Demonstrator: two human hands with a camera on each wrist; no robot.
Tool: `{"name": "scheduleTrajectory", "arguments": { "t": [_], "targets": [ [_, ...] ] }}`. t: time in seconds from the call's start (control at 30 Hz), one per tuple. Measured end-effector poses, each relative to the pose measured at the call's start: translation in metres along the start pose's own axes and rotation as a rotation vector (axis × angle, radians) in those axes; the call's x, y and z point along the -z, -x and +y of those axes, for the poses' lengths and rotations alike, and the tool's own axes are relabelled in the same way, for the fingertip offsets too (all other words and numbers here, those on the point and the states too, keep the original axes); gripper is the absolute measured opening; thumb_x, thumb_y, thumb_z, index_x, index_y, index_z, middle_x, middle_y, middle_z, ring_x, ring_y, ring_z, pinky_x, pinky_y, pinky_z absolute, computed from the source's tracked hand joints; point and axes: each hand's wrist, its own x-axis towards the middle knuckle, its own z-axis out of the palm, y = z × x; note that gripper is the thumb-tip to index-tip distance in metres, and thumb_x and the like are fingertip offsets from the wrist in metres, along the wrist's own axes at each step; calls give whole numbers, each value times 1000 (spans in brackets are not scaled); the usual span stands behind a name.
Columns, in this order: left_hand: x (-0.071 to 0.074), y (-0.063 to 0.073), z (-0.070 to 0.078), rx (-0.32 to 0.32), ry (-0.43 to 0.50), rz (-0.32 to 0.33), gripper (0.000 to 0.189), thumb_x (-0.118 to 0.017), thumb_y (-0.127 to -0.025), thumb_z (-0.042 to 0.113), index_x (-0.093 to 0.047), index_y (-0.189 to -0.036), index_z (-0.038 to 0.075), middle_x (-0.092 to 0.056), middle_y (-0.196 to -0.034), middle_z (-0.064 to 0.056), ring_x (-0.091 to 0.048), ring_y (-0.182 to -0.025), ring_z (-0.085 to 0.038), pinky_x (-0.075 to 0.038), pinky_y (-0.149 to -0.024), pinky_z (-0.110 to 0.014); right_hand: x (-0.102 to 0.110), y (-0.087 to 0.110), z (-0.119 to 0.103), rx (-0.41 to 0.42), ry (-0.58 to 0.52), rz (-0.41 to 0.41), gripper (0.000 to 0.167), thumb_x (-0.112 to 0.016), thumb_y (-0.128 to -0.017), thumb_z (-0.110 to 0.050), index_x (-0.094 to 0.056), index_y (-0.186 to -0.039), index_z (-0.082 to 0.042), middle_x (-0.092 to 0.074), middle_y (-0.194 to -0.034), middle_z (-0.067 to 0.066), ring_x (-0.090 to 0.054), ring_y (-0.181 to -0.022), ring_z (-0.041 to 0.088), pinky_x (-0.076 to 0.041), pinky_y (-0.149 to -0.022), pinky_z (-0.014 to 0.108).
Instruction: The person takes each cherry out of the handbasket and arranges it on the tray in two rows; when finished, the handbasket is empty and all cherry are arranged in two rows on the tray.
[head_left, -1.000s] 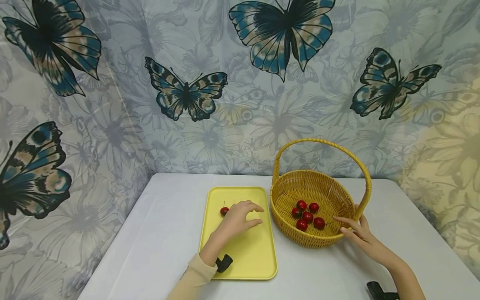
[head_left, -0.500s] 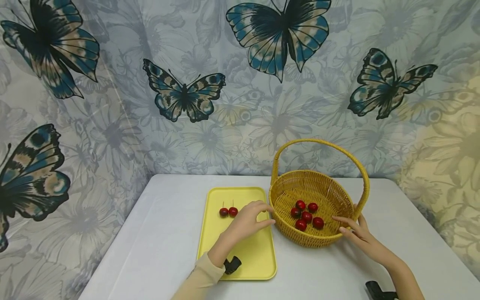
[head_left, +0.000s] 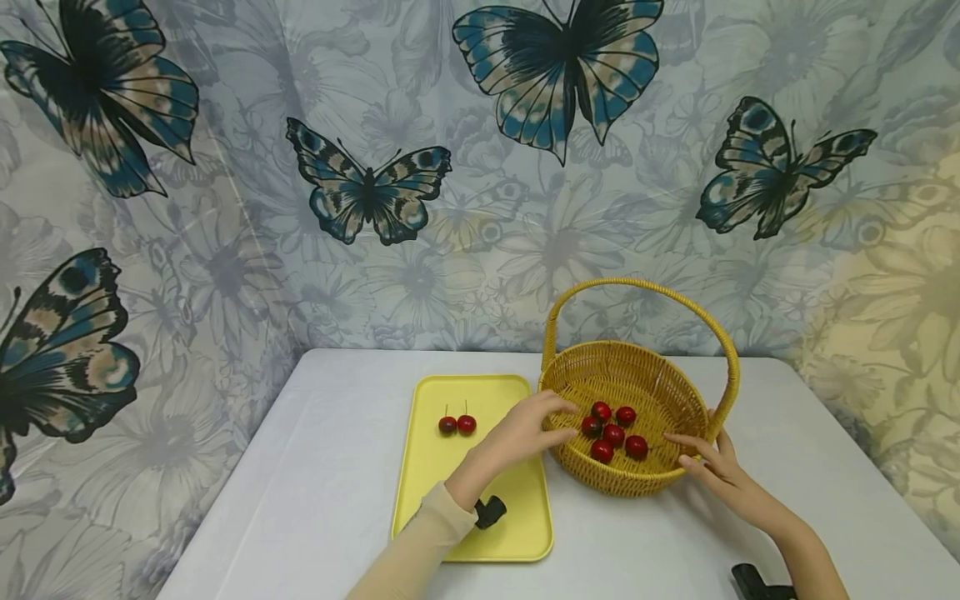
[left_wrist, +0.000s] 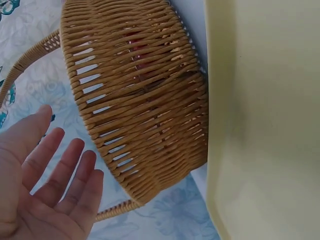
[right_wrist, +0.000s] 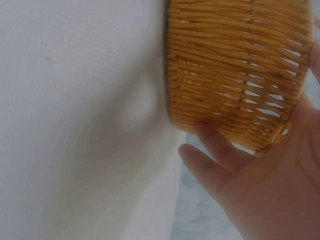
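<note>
A yellow wicker basket (head_left: 600,479) with a tall arched handle stands on the table, with several red cherries (head_left: 613,436) inside. Over its left rim reaches my left hand (head_left: 525,429), fingers loosely bent and nothing between them. The left wrist view shows the palm of that hand beside the woven wall. My right hand (head_left: 723,483) holds the basket's right rim by the handle's foot, some fingers inside and others against the outer wall (right_wrist: 235,75). Two cherries (head_left: 466,425) with upright stems lie on a yellow tray (head_left: 517,533), left of the basket.
The tray and basket stand side by side on a white-covered table (head_left: 300,500). Behind the table hangs a butterfly-print cloth (head_left: 495,283). Dark wrist camera mounts (head_left: 491,512) sit on both wrists, the left one over the tray.
My left hand has moved right, from above the tray to over the basket's left rim, uncovering the second cherry on the tray. My right hand stays at the basket.
</note>
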Motion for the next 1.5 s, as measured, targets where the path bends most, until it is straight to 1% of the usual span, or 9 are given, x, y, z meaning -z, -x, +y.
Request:
{"name": "scheduleTrajectory", "arguments": {
  "t": [0.23,0.4,0.57,0.8,1.0,1.13,1.27,1.4,1.5],
  "targets": [
    [-7,-16,-1,21,46,-48,35,-59,-91,33,-61,-120,14,-59,-115,0,-54,-109,-13,-43,-92,-18,1,3,2,-5,-15,-13,40,-37,-101,-17,-37,-138,-3,36,-141,25,19,-126,59,-30,-76,76],
    [-18,-28,-5,24,-10,-82,36,-59,-91,34,-60,-122,16,-58,-115,5,-53,-109,-6,-42,-92,-16,2,5,3,5,-12,0,39,-37,-101,-17,-37,-138,-5,36,-142,23,19,-127,58,-29,-77,76],
    [-24,-36,-6,26,-56,-101,33,-59,-91,31,-61,-121,17,-59,-117,4,-54,-109,-7,-43,-91,-16,1,4,1,-1,-16,-3,39,-37,-101,-18,-37,-138,-6,37,-142,22,21,-127,58,-26,-76,78],
    [-26,-46,-9,36,-85,-123,34,-62,-89,29,-61,-119,14,-60,-117,2,-55,-107,-8,-44,-89,-15,0,3,0,-13,-16,-11,40,-37,-101,-19,-37,-139,-7,37,-142,22,21,-127,57,-22,-75,80],
    [-26,-54,-14,49,-123,-159,35,-67,-85,25,-62,-119,17,-61,-117,4,-55,-108,-8,-43,-89,-14,0,2,0,-15,-20,-10,40,-37,-101,-19,-37,-139,-7,38,-142,21,24,-127,56,-20,-75,81],
    [-26,-61,-16,69,-153,-195,36,-68,-84,24,-62,-119,19,-62,-116,3,-56,-107,-9,-44,-87,-14,0,1,-3,-9,-43,-9,39,-38,-101,-18,-38,-138,-6,37,-142,21,26,-127,55,-14,-76,82],
    [-28,-67,-17,86,-178,-214,36,-69,-83,24,-63,-118,20,-63,-115,5,-57,-104,-8,-44,-83,-14,0,1,-3,-14,-63,-9,39,-39,-100,-19,-38,-137,-5,39,-143,17,29,-127,52,-8,-76,83],
    [-29,-71,-18,112,-155,-237,36,-72,-81,22,-64,-117,20,-64,-112,7,-58,-95,-7,-44,-76,-13,-1,1,-2,-14,-67,-6,40,-38,-100,-19,-38,-137,-4,40,-143,14,30,-127,50,-7,-76,83],
    [-29,-73,-18,128,-132,-262,35,-73,-80,22,-65,-114,20,-64,-109,7,-58,-93,-7,-44,-74,-13,-2,1,-1,-10,-71,-6,40,-38,-100,-20,-38,-137,-3,40,-143,14,31,-127,50,-7,-76,83]
  ]
}}
